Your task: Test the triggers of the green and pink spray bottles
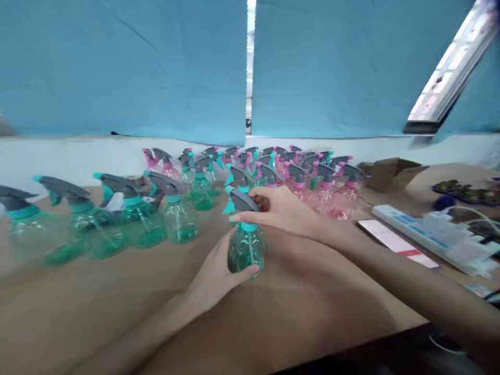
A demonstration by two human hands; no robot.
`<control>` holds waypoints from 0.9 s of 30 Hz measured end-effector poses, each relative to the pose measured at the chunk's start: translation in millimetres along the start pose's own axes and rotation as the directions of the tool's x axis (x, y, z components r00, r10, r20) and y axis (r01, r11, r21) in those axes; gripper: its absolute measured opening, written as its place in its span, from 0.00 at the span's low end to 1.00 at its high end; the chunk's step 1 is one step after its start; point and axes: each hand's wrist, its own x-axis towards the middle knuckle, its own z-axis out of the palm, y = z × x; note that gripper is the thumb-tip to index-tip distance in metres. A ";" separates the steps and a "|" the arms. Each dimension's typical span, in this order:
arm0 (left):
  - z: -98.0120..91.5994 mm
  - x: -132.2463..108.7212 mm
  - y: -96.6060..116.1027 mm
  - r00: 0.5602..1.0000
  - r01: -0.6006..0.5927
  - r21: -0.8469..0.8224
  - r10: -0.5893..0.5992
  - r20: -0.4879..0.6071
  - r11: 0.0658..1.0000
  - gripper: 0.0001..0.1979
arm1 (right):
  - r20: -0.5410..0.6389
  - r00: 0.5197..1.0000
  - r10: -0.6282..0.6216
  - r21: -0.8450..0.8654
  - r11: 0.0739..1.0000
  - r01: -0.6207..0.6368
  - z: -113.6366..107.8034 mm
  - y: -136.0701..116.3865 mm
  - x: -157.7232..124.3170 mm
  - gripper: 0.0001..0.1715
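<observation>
You have both hands on one green spray bottle [250,245], out in front of you near the middle of the wooden table [97,312]. Your left hand [213,276] cups its rounded lower body, the thumb lying across the near side close to the base and the fingers around the left side. Your right hand [283,211] comes in from the right and holds the top, thumb and fingers closed about the gray trigger head [244,200] just above the teal collar [249,227]. With the blur, you can't quite tell whether the base rests on the tabletop or sits slightly off it. To your left, four more green bottles [178,221] stand in a slanting row, gray heads on teal collars. Beyond your hands is a crowded group of green and pink bottles, the pink ones [346,200] nearest you standing just past your right wrist. Farther right, a phone [396,241] lies face up beside a white power strip [410,229], with a brown cardboard box [385,174] behind them. Blue curtains [136,67] hang across the back.
</observation>
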 end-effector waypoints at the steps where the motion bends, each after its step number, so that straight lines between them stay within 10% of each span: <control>1: 3.0 0.5 1.0 1.000 -0.005 -0.008 0.005 0.014 1.000 0.37 | 0.032 0.999 -0.016 0.062 0.998 0.014 -2.7 4.3 -4.6 0.23; 9: 34.6 16.2 10.3 0.994 -0.096 -0.053 0.098 0.044 0.994 0.39 | -0.021 1.000 0.001 0.385 0.923 0.007 -5.9 38.2 -34.6 0.37; 18: 64.4 44.6 22.0 0.978 -0.177 -0.091 0.186 0.095 0.980 0.41 | -0.191 0.982 -0.011 0.484 0.869 0.103 4.4 72.3 -31.3 0.20; 27: 53.1 47.7 4.1 0.967 -0.201 0.144 0.173 0.185 0.969 0.45 | -0.193 0.981 0.002 0.412 0.908 0.079 7.2 77.1 -17.2 0.11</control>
